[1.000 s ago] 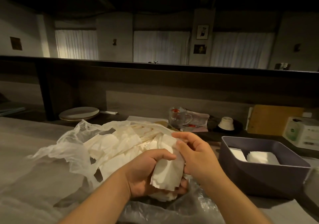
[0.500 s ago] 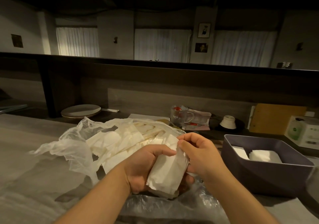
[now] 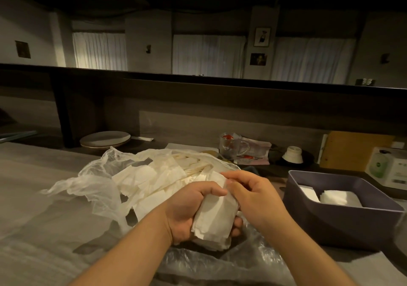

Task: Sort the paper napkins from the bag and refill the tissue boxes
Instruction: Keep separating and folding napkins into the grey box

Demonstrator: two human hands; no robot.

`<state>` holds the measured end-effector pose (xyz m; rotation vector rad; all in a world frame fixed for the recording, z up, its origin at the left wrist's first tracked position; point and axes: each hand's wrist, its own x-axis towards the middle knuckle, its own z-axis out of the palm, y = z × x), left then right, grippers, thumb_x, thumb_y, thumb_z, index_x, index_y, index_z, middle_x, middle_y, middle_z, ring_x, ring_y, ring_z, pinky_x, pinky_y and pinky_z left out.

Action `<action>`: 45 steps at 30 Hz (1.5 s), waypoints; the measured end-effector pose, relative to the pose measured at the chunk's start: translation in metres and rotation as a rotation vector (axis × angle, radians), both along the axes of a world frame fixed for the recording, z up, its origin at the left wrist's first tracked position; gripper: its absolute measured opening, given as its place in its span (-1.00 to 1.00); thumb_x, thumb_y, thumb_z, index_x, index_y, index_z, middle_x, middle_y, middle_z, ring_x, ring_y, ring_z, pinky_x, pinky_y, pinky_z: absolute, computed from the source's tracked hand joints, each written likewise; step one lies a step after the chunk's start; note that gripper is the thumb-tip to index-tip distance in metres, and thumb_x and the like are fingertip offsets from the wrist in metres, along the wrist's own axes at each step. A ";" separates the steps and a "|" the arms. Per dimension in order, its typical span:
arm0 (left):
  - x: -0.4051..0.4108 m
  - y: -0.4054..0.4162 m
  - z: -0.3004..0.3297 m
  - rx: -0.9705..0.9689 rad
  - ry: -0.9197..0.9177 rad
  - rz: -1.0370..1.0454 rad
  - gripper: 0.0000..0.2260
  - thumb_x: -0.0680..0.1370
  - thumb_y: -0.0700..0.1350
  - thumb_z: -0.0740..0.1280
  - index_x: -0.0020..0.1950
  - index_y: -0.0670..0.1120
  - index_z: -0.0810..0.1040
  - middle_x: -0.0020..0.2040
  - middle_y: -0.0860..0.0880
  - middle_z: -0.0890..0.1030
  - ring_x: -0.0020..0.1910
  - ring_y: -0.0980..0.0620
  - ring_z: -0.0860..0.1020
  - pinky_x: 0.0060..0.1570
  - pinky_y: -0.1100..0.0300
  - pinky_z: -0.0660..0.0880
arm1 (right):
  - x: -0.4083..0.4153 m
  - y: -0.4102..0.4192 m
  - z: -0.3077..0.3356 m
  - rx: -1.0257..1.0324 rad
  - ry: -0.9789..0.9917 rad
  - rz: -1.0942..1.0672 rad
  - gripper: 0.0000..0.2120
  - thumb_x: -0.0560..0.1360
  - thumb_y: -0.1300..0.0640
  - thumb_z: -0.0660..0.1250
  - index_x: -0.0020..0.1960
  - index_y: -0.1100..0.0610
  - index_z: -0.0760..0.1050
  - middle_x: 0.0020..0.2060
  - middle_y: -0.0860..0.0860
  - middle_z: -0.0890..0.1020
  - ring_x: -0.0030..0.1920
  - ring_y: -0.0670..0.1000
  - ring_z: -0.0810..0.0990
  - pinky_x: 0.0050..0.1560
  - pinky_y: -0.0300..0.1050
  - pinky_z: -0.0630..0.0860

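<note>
Over the bag, both hands clamp a white, creased napkin stack: L cupping, R pinching top.

Premises appear to be a dim restaurant or café service counter: raised bar ledge at 12 o'clock, stacked plates at 10 o'clock, glass mug, curtained windows beyond

**Where things lie on the table**

The bag of napkins lies on the table, left of the tissue box, which holds folded napkins. Both hands meet before the bag, holding a napkin stack. Behind lie plates, a glass mug and an upturned bowl.
</note>
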<state>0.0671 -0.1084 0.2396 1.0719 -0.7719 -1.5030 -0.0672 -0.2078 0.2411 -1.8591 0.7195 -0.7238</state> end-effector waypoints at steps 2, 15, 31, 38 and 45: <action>0.002 0.000 -0.001 0.004 -0.001 0.009 -0.68 0.53 -0.08 0.28 0.12 -0.21 0.72 -0.02 -0.29 0.60 -0.07 -0.19 0.60 0.07 -0.04 0.54 | 0.001 0.000 -0.001 -0.009 0.023 0.001 -0.77 0.66 0.03 0.29 0.24 -0.20 0.58 0.07 -0.17 0.62 -0.20 0.04 0.69 -0.19 -0.10 0.71; 0.000 -0.001 0.001 -0.035 0.098 0.026 -0.71 0.54 -0.18 0.27 0.19 -0.27 0.61 -0.05 -0.27 0.59 -0.15 -0.18 0.57 -0.04 -0.04 0.56 | 0.004 0.002 -0.001 0.061 -0.062 -0.004 -0.84 0.67 -0.06 0.23 0.18 -0.19 0.56 0.00 -0.13 0.66 0.03 -0.06 0.66 0.09 0.03 0.67; 0.011 -0.006 0.006 0.001 0.366 0.404 -0.54 0.47 -0.02 0.35 0.30 -0.21 0.63 0.08 -0.23 0.66 -0.23 -0.12 0.53 -0.11 0.05 0.48 | 0.000 -0.010 -0.016 -0.313 0.557 -0.065 -0.69 0.67 -0.01 0.25 0.40 -0.06 0.45 0.32 -0.07 0.49 0.12 -0.08 0.45 0.11 -0.25 0.41; 0.013 -0.005 0.008 -0.039 0.420 0.441 -0.57 0.52 0.01 0.34 0.29 -0.21 0.61 0.03 -0.21 0.67 -0.23 -0.10 0.53 -0.12 0.07 0.47 | 0.008 -0.004 -0.015 -0.424 0.625 0.030 -0.71 0.54 -0.32 0.29 0.12 -0.20 0.61 -0.07 -0.27 0.62 0.08 -0.11 0.53 0.41 0.16 0.30; 0.016 -0.003 0.006 -0.067 0.459 0.433 -0.63 0.51 0.02 0.34 0.18 -0.20 0.64 0.03 -0.19 0.66 -0.23 -0.09 0.51 -0.13 0.09 0.46 | 0.005 0.004 -0.009 -0.418 0.693 0.172 -0.68 0.43 -0.35 0.39 0.11 -0.27 0.52 -0.11 -0.26 0.59 0.02 -0.11 0.56 0.37 0.17 0.42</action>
